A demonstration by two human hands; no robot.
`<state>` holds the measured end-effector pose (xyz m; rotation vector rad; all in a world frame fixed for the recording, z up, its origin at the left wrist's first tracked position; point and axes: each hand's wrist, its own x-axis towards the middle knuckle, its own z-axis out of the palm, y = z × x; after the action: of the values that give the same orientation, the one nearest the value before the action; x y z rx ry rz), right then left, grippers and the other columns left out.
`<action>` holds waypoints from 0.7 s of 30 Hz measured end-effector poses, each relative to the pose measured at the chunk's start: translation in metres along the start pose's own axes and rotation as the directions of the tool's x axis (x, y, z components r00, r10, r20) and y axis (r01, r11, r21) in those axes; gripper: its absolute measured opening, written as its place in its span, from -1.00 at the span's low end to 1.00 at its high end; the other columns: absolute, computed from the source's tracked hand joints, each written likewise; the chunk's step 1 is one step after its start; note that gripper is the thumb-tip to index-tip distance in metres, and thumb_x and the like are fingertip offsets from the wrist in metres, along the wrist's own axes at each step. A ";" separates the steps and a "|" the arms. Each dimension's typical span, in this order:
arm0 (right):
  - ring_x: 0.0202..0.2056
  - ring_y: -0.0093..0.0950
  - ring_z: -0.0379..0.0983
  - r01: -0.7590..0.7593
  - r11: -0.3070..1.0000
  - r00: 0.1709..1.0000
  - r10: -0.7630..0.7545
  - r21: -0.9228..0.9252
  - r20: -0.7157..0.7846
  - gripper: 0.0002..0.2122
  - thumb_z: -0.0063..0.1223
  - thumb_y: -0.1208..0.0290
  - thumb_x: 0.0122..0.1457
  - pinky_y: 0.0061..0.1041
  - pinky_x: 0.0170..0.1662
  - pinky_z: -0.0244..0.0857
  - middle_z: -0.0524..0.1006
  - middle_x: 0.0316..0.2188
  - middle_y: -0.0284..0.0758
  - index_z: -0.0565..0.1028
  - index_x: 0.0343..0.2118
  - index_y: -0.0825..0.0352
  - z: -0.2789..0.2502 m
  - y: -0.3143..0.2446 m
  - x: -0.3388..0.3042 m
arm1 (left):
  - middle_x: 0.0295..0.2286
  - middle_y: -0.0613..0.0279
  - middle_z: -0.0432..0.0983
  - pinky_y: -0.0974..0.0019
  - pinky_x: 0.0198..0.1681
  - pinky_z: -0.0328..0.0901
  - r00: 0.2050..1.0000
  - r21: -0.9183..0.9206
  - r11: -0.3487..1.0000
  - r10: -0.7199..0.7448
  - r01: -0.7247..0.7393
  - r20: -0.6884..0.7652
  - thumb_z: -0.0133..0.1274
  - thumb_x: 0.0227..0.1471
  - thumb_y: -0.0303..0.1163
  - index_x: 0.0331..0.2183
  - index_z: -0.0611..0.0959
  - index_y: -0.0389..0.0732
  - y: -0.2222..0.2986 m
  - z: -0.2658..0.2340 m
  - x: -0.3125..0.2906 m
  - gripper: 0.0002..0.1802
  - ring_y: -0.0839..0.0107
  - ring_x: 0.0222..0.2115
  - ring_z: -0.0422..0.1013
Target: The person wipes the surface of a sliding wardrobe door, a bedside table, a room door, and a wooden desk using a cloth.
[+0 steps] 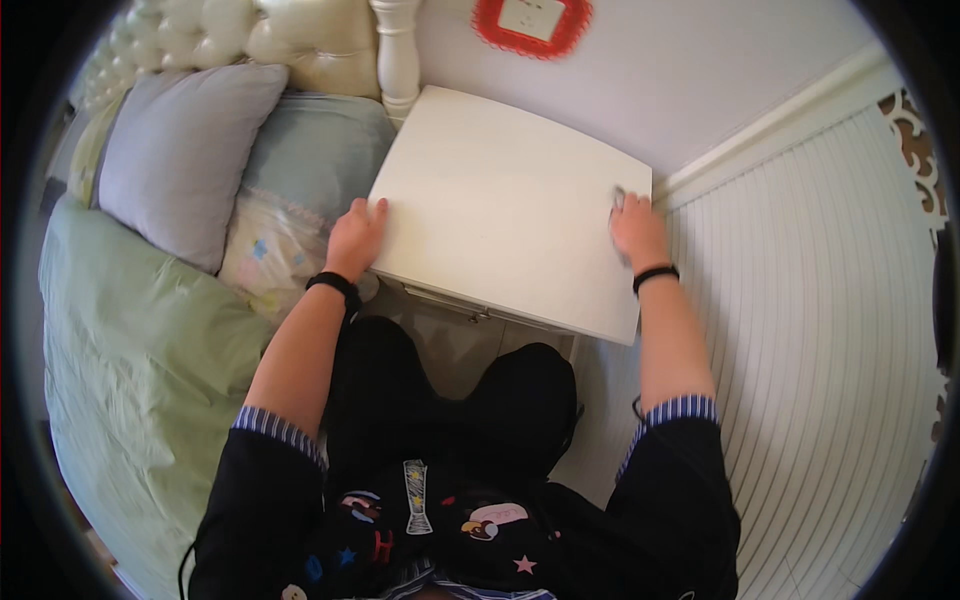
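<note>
A white bedside table (500,190) stands against the wall in front of me. My left hand (356,236) grips its left edge, fingers curled over the top. Resting on the right side of the tabletop near the far right corner, my right hand (637,230) has its fingers bent over something small and grey (618,197); I cannot tell what it is. Both wrists wear black bands. My dark-clothed knees are below the table's front edge.
A bed with a green cover (130,340), a lilac pillow (180,150) and a pale blue pillow (320,140) lies on the left. A tufted headboard (300,40) and white bedpost (397,50) stand behind. A white ribbed panel (800,300) is on the right; a red-framed wall socket (532,20) above.
</note>
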<state>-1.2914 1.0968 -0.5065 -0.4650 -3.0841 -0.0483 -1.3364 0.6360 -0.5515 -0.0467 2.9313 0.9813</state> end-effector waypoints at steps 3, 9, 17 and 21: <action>-0.20 0.03 0.55 0.032 0.999 0.995 -0.031 0.010 -0.096 -0.72 -0.01 0.19 0.30 -0.04 -0.14 0.47 0.49 -0.08 -0.05 0.44 -0.12 0.31 -0.006 -0.011 -0.072 | -0.28 -0.39 0.58 -0.23 -0.02 0.32 1.000 0.008 1.000 0.004 -0.004 -0.001 -0.14 0.30 0.08 -0.17 0.48 -0.38 0.009 0.000 0.000 -0.41 -0.33 -0.16 0.47; -0.23 -0.03 0.52 -0.173 0.985 0.979 0.169 -0.025 -0.115 -0.74 0.02 0.22 0.27 -0.06 -0.22 0.50 0.48 -0.13 -0.07 0.43 -0.19 0.33 -0.011 -0.067 -0.177 | -0.26 -0.38 0.58 -0.19 -0.03 0.34 0.998 -0.048 0.997 0.056 -0.054 0.042 -0.18 0.30 0.08 -0.15 0.47 -0.39 0.009 -0.004 0.012 -0.39 -0.32 -0.17 0.48; -0.18 -0.15 0.49 -0.041 0.971 0.976 0.089 0.235 -0.201 -0.85 0.01 0.39 0.20 -0.12 -0.27 0.47 0.48 -0.20 -0.16 0.49 -0.22 0.31 -0.008 -0.198 -0.167 | -0.47 -0.26 0.58 -0.18 -0.39 0.44 0.947 0.169 0.962 0.246 -0.213 -0.207 0.01 0.24 0.02 -0.26 0.45 -0.31 -0.028 0.014 0.020 -0.50 -0.22 -0.45 0.52; -0.22 -0.18 0.50 -0.019 0.948 0.955 0.111 0.317 -0.275 -0.86 0.05 0.41 0.15 -0.22 -0.33 0.47 0.50 -0.25 -0.19 0.53 -0.26 0.30 -0.014 -0.214 -0.158 | -0.31 -0.43 0.57 -0.22 -0.11 0.39 0.945 0.225 0.929 0.318 -0.294 -0.078 -0.10 0.28 0.09 -0.19 0.45 -0.38 -0.030 0.016 0.024 -0.40 -0.33 -0.22 0.51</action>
<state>-1.2032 0.8454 -0.5028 -0.4931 -2.7162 0.3362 -1.3587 0.6213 -0.5834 0.3888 3.1953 0.7069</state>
